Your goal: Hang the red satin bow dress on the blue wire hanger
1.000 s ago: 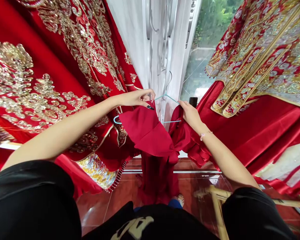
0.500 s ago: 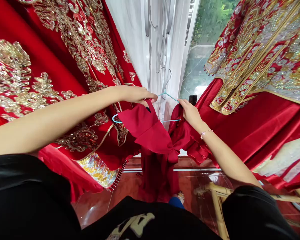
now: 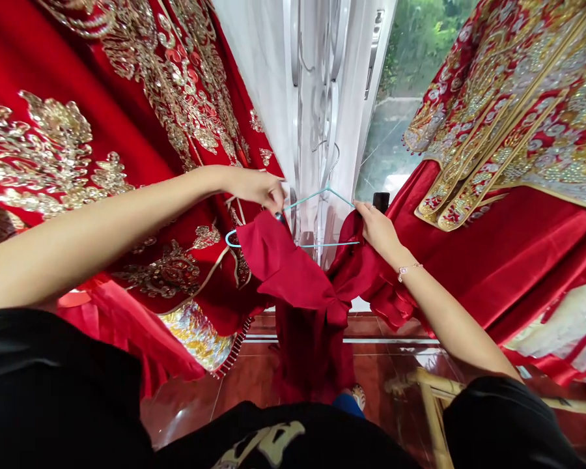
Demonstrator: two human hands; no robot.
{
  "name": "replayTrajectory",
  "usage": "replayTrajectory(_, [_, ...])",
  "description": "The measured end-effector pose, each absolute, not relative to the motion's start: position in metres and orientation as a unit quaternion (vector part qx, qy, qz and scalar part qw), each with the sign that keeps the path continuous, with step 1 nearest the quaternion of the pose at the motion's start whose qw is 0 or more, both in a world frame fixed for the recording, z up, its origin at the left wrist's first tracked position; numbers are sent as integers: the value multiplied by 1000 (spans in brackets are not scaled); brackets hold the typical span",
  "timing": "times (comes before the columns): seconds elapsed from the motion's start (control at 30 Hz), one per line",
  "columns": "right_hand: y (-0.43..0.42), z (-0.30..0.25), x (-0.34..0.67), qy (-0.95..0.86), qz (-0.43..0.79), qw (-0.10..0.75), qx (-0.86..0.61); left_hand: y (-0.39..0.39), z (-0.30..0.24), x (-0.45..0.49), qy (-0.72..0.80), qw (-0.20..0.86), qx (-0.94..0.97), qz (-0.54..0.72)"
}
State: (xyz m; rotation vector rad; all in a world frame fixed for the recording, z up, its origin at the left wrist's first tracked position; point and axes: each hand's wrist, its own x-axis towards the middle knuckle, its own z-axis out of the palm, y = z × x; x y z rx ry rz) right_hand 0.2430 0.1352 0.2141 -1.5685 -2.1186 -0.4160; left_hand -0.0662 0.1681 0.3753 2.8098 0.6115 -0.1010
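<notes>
A plain dark red garment (image 3: 297, 280) hangs from a light blue wire hanger (image 3: 317, 193) in front of me. My left hand (image 3: 258, 187) is closed on the garment's left shoulder, pinching the cloth against the hanger's left arm. My right hand (image 3: 377, 228) is closed on the garment's right shoulder at the hanger's right end. The hanger's hook (image 3: 329, 156) rises towards a white curtain (image 3: 317, 98). The lower part of the garment drops to the floor.
Red robes with gold embroidery hang on the left (image 3: 102, 150) and on the right (image 3: 508, 111). A window (image 3: 395, 104) lies behind. A bamboo frame (image 3: 430, 404) stands low on the right, on a glossy red tiled floor (image 3: 244, 384).
My left hand has slid leftwards and down along the hanger's arm, drawing the red cloth with it. My right hand stays at the right end.
</notes>
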Motion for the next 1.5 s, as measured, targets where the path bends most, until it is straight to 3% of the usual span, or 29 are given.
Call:
replayTrajectory(0.1, [134, 214, 242, -769, -165, 228, -575, 157, 423, -48, 209, 58, 973, 78])
replayTrajectory(0.17, [133, 214, 242, -764, -173, 225, -579, 151, 440, -41, 205, 51, 976, 54])
replayTrajectory(0.3, [129, 213, 242, -754, -176, 226, -591, 162, 401, -49, 214, 75, 971, -72])
replayTrajectory(0.5, [131, 213, 243, -767, -160, 227, -579, 183, 320, -89, 180, 85, 979, 49])
replayTrajectory(0.8, [132, 211, 245, -783, -124, 247, -557, 181, 359, -61, 182, 177, 967, 19])
replayTrajectory(1.0, [125, 212, 239, -774, -98, 241, -577, 183, 361, -43, 345, 202, 916, -32])
replayTrajectory(1.13, [127, 211, 239, -773, -92, 252, -574, 186, 374, -33, 351, 231, 901, -109])
replayTrajectory(1.37, [124, 202, 229, -765, -101, 255, -583, 185, 368, -22, 193, 84, 978, 17])
replayTrajectory(1.5, [125, 199, 240, -764, -76, 315, -557, 168, 321, -32, 280, 11, 951, 133])
